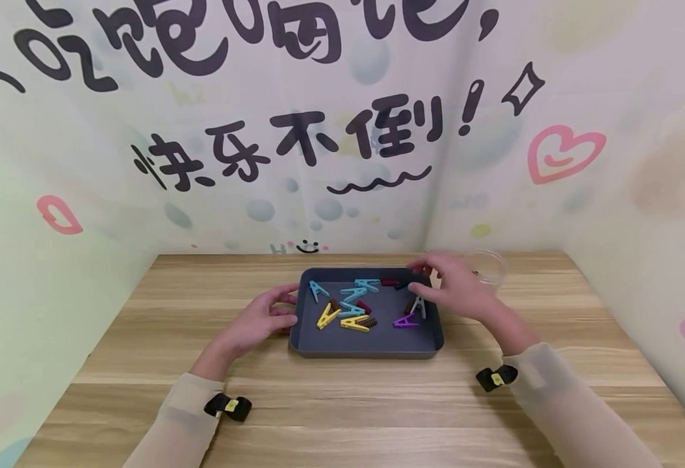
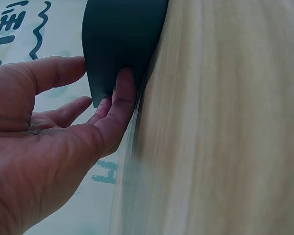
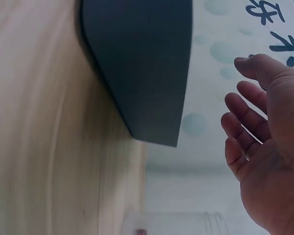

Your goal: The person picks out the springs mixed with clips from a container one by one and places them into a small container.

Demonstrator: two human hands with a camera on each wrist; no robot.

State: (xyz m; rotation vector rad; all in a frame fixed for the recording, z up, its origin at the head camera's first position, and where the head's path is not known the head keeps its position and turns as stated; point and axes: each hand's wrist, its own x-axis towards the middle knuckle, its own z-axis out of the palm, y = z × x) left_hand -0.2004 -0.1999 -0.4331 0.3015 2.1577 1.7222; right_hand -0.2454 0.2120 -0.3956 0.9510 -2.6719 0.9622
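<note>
A dark grey rectangular tray (image 1: 388, 335) sits on the table with several small clips inside. Light-blue clips (image 1: 352, 294), yellow clips (image 1: 354, 324), a purple clip (image 1: 405, 322) and a grey clip (image 1: 419, 305) lie there among dark red, brown and black pieces. At the tray's left end, my left hand (image 1: 263, 318) touches the outer wall (image 2: 122, 39) with its fingers loosely spread. My right hand (image 1: 456, 283) hovers over the right end, fingers parted and loosely bent. In the right wrist view nothing shows between the right hand's fingers (image 3: 247, 117).
A clear round plastic container (image 1: 487, 268) stands behind my right hand at the back right, something dark in it. The wood-grain table (image 1: 342, 409) meets a printed white cloth wall (image 1: 249, 221) behind the tray. Black bands circle both wrists.
</note>
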